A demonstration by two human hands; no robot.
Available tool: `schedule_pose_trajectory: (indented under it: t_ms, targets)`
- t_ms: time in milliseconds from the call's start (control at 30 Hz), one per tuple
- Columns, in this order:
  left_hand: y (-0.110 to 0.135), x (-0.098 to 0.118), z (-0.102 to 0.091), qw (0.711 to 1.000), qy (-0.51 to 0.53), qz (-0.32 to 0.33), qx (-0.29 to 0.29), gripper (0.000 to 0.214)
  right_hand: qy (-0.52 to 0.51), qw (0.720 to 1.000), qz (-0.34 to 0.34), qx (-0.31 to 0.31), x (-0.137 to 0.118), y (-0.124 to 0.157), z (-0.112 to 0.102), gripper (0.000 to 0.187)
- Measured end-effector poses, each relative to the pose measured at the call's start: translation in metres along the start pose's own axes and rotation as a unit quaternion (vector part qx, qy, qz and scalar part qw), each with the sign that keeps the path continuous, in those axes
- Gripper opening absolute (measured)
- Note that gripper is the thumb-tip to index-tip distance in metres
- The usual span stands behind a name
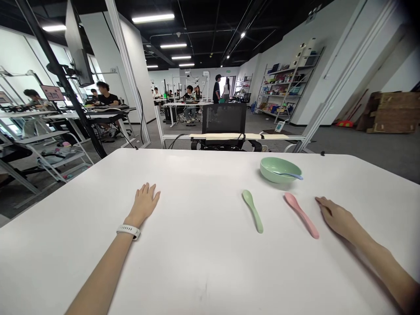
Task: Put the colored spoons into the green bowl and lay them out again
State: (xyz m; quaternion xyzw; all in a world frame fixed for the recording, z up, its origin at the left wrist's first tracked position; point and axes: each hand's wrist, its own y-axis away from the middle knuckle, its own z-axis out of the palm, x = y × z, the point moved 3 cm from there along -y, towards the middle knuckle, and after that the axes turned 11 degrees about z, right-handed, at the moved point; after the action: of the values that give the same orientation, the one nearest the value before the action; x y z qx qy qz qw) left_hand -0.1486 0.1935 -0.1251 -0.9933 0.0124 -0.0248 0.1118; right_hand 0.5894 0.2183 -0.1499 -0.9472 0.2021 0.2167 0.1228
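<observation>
My left hand (144,203) lies flat on the white table (203,262), palm down, fingers stretched out, holding nothing; a white watch sits on that wrist. My right hand (334,214) rests flat on the table too, fingers extended, empty. Just left of it lies a pink spoon (301,214), not touched. A green spoon (252,211) lies further left, near the table's middle. Behind the spoons stands a green bowl (280,169) with a blue spoon (290,175) inside, its handle over the right rim.
A black chair (224,120) stands beyond the table's far edge behind a metal frame. Desks with seated people fill the left and the back of the room. Shelves (285,87) line the right wall, with wooden crates (392,111) further right.
</observation>
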Motion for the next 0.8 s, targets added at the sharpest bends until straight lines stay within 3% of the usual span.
schedule_pose_trajectory:
  t_ms: [67, 167, 300, 400, 533, 800]
  targets:
    - [-0.001, 0.0, 0.0, 1.0, -0.003, 0.0, 0.001, 0.072, -0.003, 1.0, 0.0, 0.016, -0.006, 0.0, -0.009, 0.057]
    - [-0.001, 0.0, 0.0, 1.0, -0.006, 0.004, 0.001, 0.072, -0.017, 0.996, -0.009, 0.087, -0.025, -0.004, -0.031, 0.062]
    - [-0.001, 0.0, 0.0, 1.0, -0.004, 0.004, -0.004, 0.073, -0.021, 0.989, -0.053, 0.136, -0.075, -0.017, -0.06, 0.059]
    - [-0.001, 0.0, 0.001, 1.0, -0.005, 0.004, 0.003, 0.072, 0.054, 0.99, -0.089, 0.091, -0.118, -0.031, -0.068, 0.057]
    - [-0.001, -0.002, 0.003, 1.0, -0.009, 0.009, 0.027, 0.069, 0.176, 0.981, -0.076, 0.035, -0.159, -0.044, -0.066, 0.056]
    - [-0.002, -0.003, 0.003, 1.0, -0.004, 0.002, 0.008, 0.071, 0.231, 0.972, -0.007, -0.04, -0.19, -0.047, -0.051, 0.036]
